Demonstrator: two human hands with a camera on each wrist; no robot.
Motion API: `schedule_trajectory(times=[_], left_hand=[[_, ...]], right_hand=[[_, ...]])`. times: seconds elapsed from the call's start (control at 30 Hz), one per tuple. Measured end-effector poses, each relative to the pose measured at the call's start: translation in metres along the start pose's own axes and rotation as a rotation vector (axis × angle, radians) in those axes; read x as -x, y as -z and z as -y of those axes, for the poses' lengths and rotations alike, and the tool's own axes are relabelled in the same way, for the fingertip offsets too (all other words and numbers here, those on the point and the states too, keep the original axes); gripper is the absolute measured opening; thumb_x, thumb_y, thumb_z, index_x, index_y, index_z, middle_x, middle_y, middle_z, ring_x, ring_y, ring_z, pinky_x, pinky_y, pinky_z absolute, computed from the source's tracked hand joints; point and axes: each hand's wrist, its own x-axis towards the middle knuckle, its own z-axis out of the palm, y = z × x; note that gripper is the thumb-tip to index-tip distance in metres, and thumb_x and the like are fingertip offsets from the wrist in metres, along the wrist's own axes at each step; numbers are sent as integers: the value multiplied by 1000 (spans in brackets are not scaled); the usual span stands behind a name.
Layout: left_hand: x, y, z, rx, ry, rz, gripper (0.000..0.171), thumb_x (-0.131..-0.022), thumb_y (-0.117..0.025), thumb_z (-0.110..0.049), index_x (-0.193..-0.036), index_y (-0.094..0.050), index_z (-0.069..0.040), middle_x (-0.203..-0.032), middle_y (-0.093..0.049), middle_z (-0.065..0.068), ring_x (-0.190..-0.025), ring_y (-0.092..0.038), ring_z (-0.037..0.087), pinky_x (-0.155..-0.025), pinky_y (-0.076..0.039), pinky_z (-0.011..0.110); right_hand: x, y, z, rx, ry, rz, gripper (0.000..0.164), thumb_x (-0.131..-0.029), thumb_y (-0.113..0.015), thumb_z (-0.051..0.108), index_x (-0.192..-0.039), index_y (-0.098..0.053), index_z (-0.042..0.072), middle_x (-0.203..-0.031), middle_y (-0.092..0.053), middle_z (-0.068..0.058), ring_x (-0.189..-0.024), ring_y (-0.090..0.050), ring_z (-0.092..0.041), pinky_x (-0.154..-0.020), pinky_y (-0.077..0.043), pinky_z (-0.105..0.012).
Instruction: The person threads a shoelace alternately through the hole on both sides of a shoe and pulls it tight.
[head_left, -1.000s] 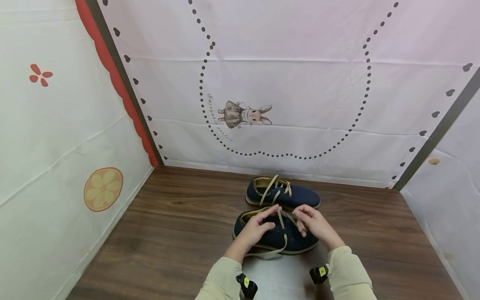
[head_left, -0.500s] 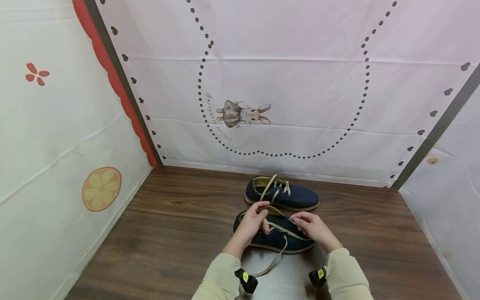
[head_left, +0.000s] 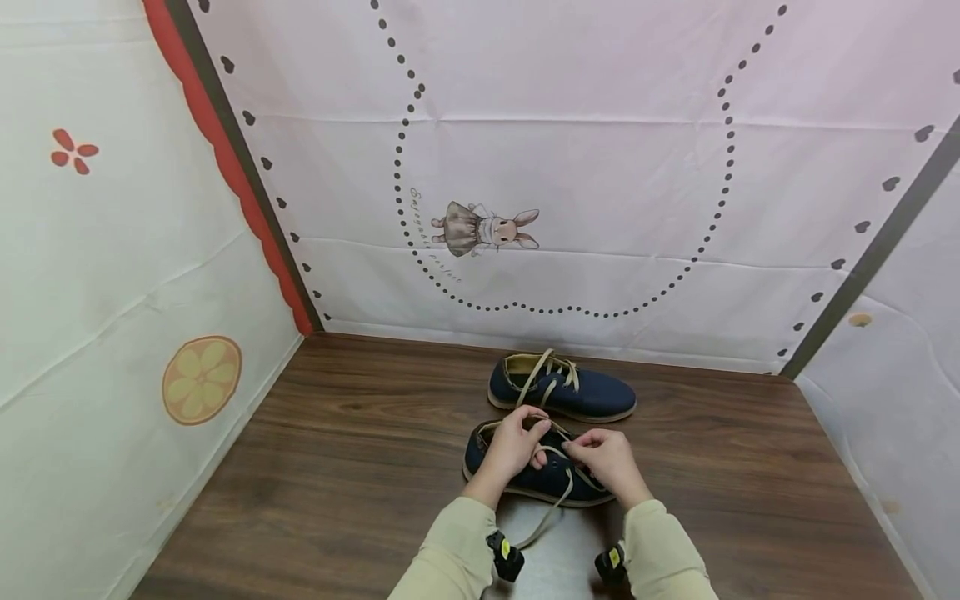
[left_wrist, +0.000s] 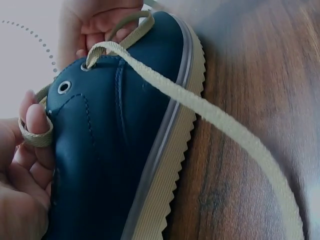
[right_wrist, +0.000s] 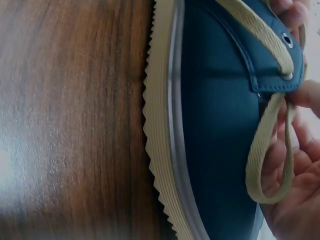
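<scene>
A navy lace-up shoe (head_left: 546,483) with a beige sole lies in front of me, toe to the right. My left hand (head_left: 512,447) is at its opening, fingers curled, with the beige shoelace (left_wrist: 36,139) looped round a fingertip in the left wrist view. My right hand (head_left: 609,463) pinches the lace over the eyelets, its fingertips partly hidden by the shoe's edge. A lace loop (right_wrist: 254,175) hangs beside the right fingers in the right wrist view. One loose lace end (left_wrist: 210,112) runs from an eyelet over the side onto the table.
A second navy shoe (head_left: 600,395), its laces loose, stands just behind, near the back wall. The brown wood-grain tabletop (head_left: 360,467) is bounded by printed white cloth walls (head_left: 615,183) at the back and both sides.
The right hand has moved left, closer to the left hand, drawing the lace with it. My left hand has gone from straighter fingers to curled ones holding the lace.
</scene>
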Motion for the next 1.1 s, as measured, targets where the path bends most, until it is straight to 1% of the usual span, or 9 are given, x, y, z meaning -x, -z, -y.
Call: schedule_trajectory(times=[0.07,0.17,0.33,0.4,0.53,0.63,0.9,1.03,1.1], left_hand=[[-1,-1,-1,6,11,-21,21,-95,-55,-18,-107,-57,-2,-47,-53,3,-38,-52,11,-43,-48,28],[-3,-3,-2,23,31,-53,21,-94,-56,-19,-106,-58,-2,-51,-54,4,-38,-52,10,-42,-48,26],[-6,-6,-3,32,63,-97,23,-93,-57,-19,-107,-59,-1,-54,-55,4,-37,-51,8,-40,-46,24],[-7,-6,-3,33,71,-105,23,-94,-56,-20,-107,-59,-1,-50,-53,4,-36,-50,8,-39,-45,23],[-8,-6,-3,38,68,-105,24,-94,-56,-19,-107,-59,0,-48,-53,3,-35,-50,8,-39,-45,23],[-8,-5,-3,62,76,-97,25,-93,-57,-19,-108,-59,0,-49,-53,4,-36,-50,8,-39,-45,23],[-7,-4,-3,88,92,-87,27,-92,-58,-19,-109,-60,1,-52,-55,4,-37,-51,8,-39,-45,22],[-6,-4,-4,108,84,-87,26,-92,-58,-18,-108,-60,2,-60,-57,6,-38,-51,7,-39,-44,21],[-6,-4,-4,116,82,-87,26,-92,-58,-18,-108,-60,3,-66,-58,9,-39,-51,7,-40,-44,21]], right_hand=[[0,-2,0,42,20,-6,16,-76,-73,14,-65,-66,5,-54,-57,2,-50,-51,-11,-50,-41,-25],[1,-5,0,61,35,-7,16,-77,-71,12,-64,-64,6,-54,-55,3,-51,-50,-11,-52,-41,-25],[4,-7,-2,30,44,-37,16,-77,-71,11,-64,-63,6,-55,-54,4,-54,-49,-10,-55,-40,-24],[4,-8,-2,14,40,-47,16,-77,-71,11,-64,-63,5,-55,-54,4,-55,-49,-10,-56,-39,-25],[3,-9,-2,-1,9,-62,16,-78,-71,13,-65,-64,5,-55,-52,4,-56,-48,-11,-56,-38,-25],[2,-9,-2,22,-2,-63,16,-79,-71,14,-66,-65,6,-55,-52,4,-56,-48,-12,-56,-38,-26],[2,-9,0,57,-1,-49,16,-78,-70,14,-65,-65,6,-57,-54,5,-58,-47,-12,-58,-37,-27],[3,-10,0,60,2,-52,16,-78,-70,14,-65,-65,6,-57,-54,5,-59,-48,-12,-58,-38,-27],[3,-10,0,54,-2,-51,17,-79,-70,15,-65,-65,6,-57,-54,5,-59,-48,-12,-58,-38,-26]])
